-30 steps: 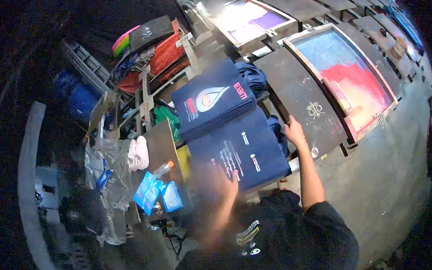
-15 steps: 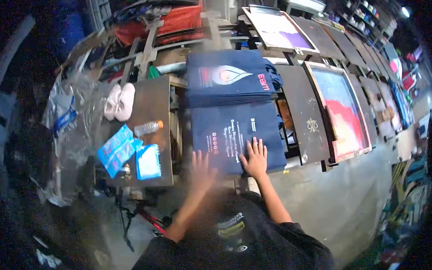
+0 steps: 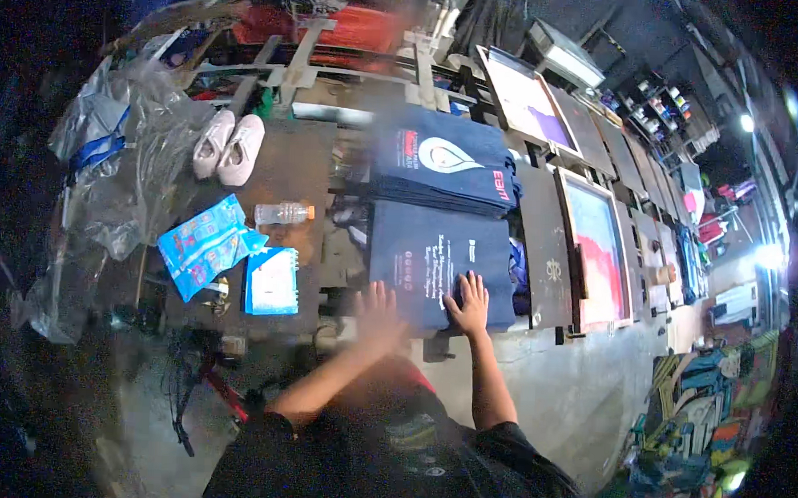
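Note:
My left hand [image 3: 376, 319], somewhat blurred, lies with its fingers apart at the lower left of a dark navy stack of printed fabric items [image 3: 400, 231], apparently bags. My right hand [image 3: 470, 304] rests flat on the same stack's lower right, over the white printing, fingers outstretched. Just beyond, a second navy stack [image 3: 400, 182] shows a white drop-shaped print with red and pink lettering, its dark straps bunched at the right side.
Left lie pink shoes [image 3: 238, 153], a plastic bottle [image 3: 280, 214], blue packets [image 3: 194, 249] and crumpled clear plastic [image 3: 107, 201]. Printing screens with coloured ink [image 3: 599, 258] stand on boards to the right. A red bicycle [image 3: 215, 379] is below; fabric heaps [image 3: 694, 422] lie lower right.
My right hand has moved from the stack's right edge onto its top, fingers spread; my left hand lies beside it. The view has turned, showing more of the room beyond.

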